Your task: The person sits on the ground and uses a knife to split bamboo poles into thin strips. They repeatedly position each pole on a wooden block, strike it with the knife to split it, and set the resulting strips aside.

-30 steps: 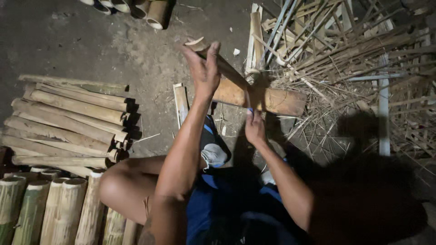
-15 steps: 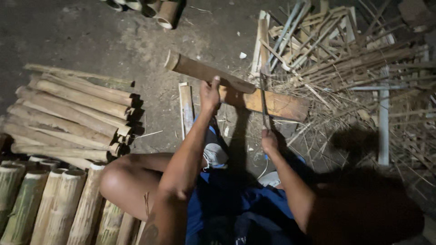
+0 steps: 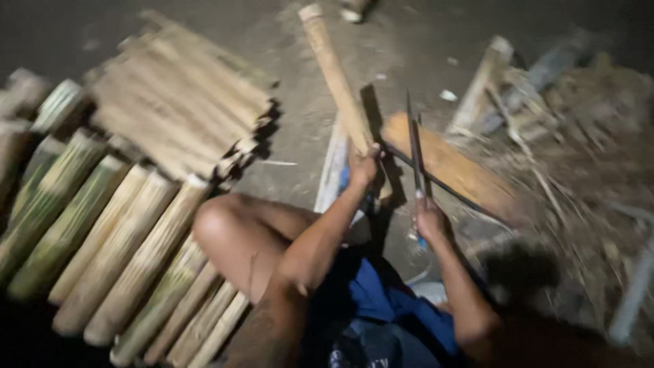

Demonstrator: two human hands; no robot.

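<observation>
My left hand [image 3: 362,165] grips the near end of a long bamboo piece [image 3: 336,75] that points away from me, up toward the top of the view. My right hand [image 3: 429,219] holds the handle of a long dark blade [image 3: 414,146], which stands nearly upright just right of the bamboo. Beyond both hands lies a flat wooden block [image 3: 455,168] on the dirt ground. The hands are a short way apart. My bare left knee [image 3: 216,225] is bent in front of me.
A row of thick bamboo sections [image 3: 116,242] lies at the left. Behind it sits a stack of split bamboo slats [image 3: 180,102]. A heap of thin strips and scraps [image 3: 565,129] fills the right. A pale slat [image 3: 332,167] lies by my left hand.
The bamboo piece has swung from lying across the wooden block to pointing away from me. My left hand now grips its near end. The view has shifted to the left.
</observation>
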